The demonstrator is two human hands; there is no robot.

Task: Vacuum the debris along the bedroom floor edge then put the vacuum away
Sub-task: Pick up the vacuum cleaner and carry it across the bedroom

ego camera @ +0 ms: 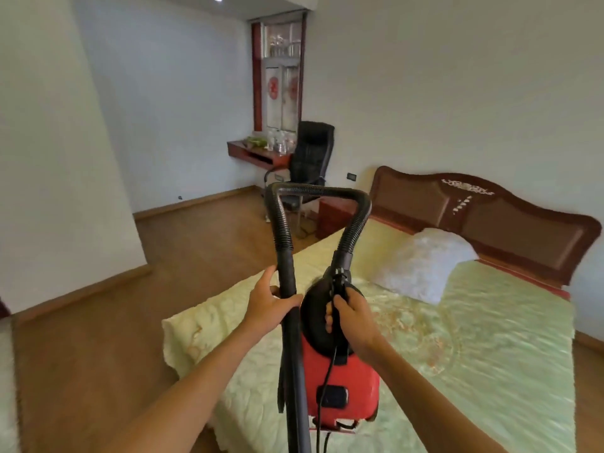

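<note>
While I look down over the foot of the bed, I see my left hand (268, 305) curled round the black rigid wand tube (291, 328), thumb on one side and fingers on the other, gripping it just below where the black ribbed hose (313, 190) joins. My right hand (349, 318) is closed on the handle at the black domed top of the red canister vacuum (340, 374), and the thin black power cord (328, 364) runs down from under those fingers across the red body.

I hold the vacuum off the floor, in front of me, over the near corner of the pale green quilted bed cover (474, 338). The hose arches up from the wand and back down into the canister's top.

A white fluffy pillow (425, 263) lies near the brown carved headboard (490, 217). Beyond the bed, a black office chair (310, 155) stands by a red wall-mounted surface (255, 155). Brown wooden floor (98, 354) runs along the left wall.
</note>
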